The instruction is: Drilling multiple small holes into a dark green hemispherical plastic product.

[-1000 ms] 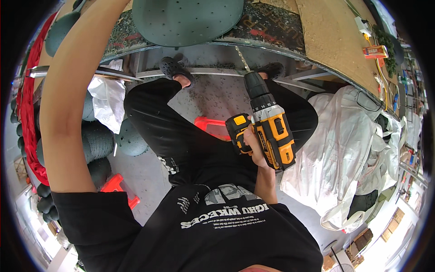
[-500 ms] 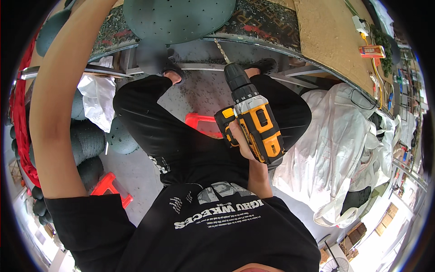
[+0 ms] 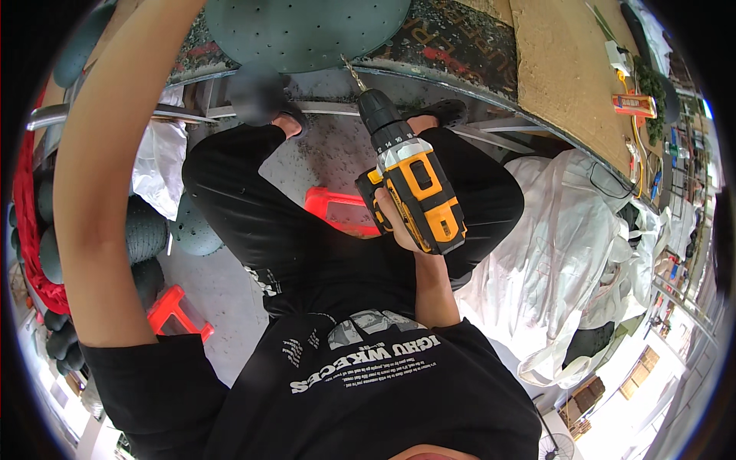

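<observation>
A yellow and black cordless drill (image 3: pixel 423 181) is in my right hand (image 3: pixel 392 221), whose fingers wrap round its grip. Its metal drill bit (image 3: pixel 353 74) points up and away from me, the tip at or very near the lower rim of a dark green round shell (image 3: pixel 307 32); I cannot tell if they touch. Small holes dot the shell, which lies on the bench at the top of the view. My left forearm (image 3: pixel 107 169) reaches up past the shell's left side, and the hand itself is beyond the top edge.
Dark chips cover parts of the bench edge (image 3: pixel 452 46), with cardboard (image 3: pixel 567 84) to its right. White sacks (image 3: pixel 537 253) bulge at the right. Stacked dark shells (image 3: pixel 146 230) and a red plastic stool (image 3: pixel 178 313) stand at the left. Another red piece (image 3: pixel 337 208) shows between my legs.
The drill in my right hand has shifted up and to the left, bringing its bit up to the shell's lower rim. My left arm has barely moved.
</observation>
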The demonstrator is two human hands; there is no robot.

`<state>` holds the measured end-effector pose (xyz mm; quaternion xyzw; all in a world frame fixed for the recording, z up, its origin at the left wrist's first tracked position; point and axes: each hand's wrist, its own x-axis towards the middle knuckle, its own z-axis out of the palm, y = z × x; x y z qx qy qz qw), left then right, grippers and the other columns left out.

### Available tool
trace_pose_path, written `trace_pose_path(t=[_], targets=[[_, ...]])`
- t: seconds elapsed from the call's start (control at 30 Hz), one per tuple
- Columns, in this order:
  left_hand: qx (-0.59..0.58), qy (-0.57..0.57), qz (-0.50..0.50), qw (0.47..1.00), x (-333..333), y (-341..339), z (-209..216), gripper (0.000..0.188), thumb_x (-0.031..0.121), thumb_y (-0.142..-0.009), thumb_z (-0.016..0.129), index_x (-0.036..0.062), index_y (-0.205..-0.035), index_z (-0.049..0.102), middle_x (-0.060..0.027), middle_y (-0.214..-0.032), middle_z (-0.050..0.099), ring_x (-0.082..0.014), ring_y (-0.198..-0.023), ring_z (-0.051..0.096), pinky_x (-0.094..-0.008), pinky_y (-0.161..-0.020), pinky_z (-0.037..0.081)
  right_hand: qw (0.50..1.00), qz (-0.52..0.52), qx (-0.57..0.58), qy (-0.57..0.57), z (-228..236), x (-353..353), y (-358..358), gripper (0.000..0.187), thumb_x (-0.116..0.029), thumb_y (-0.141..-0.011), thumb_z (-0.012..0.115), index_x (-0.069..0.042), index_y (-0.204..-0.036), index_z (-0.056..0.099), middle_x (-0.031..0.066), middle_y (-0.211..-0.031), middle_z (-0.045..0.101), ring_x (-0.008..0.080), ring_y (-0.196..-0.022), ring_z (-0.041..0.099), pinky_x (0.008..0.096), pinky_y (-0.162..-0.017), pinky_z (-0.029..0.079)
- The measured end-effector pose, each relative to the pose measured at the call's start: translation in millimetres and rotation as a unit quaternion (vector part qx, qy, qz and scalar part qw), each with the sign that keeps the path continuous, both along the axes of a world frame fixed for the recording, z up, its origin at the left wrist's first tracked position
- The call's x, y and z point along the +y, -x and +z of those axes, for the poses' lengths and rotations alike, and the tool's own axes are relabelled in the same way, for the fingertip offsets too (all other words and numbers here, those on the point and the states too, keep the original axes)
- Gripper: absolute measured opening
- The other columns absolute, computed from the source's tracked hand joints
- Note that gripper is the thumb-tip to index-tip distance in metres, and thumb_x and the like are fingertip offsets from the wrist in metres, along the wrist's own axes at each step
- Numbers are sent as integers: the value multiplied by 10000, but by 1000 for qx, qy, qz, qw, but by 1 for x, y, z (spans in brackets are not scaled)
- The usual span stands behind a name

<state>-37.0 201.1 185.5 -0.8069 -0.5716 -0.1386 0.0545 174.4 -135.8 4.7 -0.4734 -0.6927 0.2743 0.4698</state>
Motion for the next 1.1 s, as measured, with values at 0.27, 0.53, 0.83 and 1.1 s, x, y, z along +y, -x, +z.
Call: trace_pose_path(t=[0.27, 0.53, 0.83, 1.1], targets=[[-70, 36, -51, 996, -3, 0, -11, 506, 446, -992, 413, 4, -1171, 584, -220, -1108, 640, -368, -1040, 611, -456, -906, 458, 996, -10, -88, -21, 3, 7, 0, 270, -37, -843, 721, -45, -1105, 654, 42, -989, 687, 155, -906, 665, 282, -808, 523], [-64, 41, -16, 997, 5, -1, -13, 485, 428, -974, 444, 6, -1149, 606, -204, -1113, 654, -359, -1022, 624, -456, -882, 479, 998, -23, -66, -6, 5, 7, 3, 264, -40, -845, 719, -36, -1102, 657, 56, -991, 690, 170, -911, 669, 295, -800, 524], [-25, 32, 13, 999, 3, -3, -9, 473, 417, -942, 481, 4, -1136, 604, -211, -1120, 652, -360, -1054, 612, -447, -909, 468, 996, -24, -10, 83, 10, 7, 1, 405, -31, -784, 748, -4, -1161, 603, 58, -971, 700, 115, -870, 680, 242, -758, 535], [-96, 29, -16, 995, -3, -3, -11, 464, 398, -928, 488, 6, -1151, 598, -215, -1166, 620, -369, -1101, 581, -445, -943, 446, 979, 48, 138, 139, 32, 44, 13, 414, -31, -714, 751, -9, -1095, 592, 100, -913, 715, 166, -812, 713, 274, -702, 533]])
